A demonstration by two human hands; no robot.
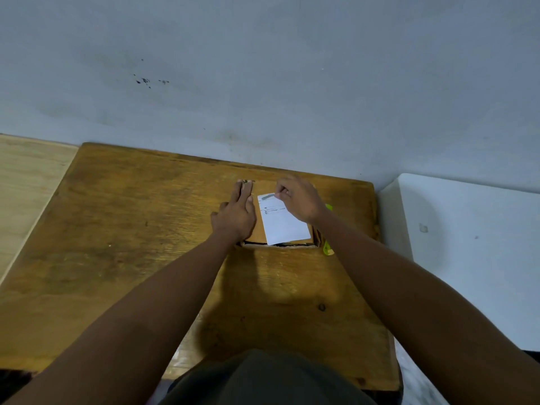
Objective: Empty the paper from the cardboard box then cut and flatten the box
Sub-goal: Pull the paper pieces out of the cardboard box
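A small brown cardboard box [258,233] sits near the far middle of a wooden table [131,244]. A white printed label [285,226] covers most of its top. My left hand [235,216] lies flat on the box's left side, fingers stretched toward the far edge. My right hand [299,200] is over the box's far right corner, fingers pinched at the label's top edge. A yellow-green cutter [327,247] lies on the table just right of the box, mostly hidden by my right wrist. No loose paper shows.
The table's far edge meets a grey wall [263,68]. A lighter wooden surface [26,176] adjoins on the left. A white surface [467,244] stands to the right of the table.
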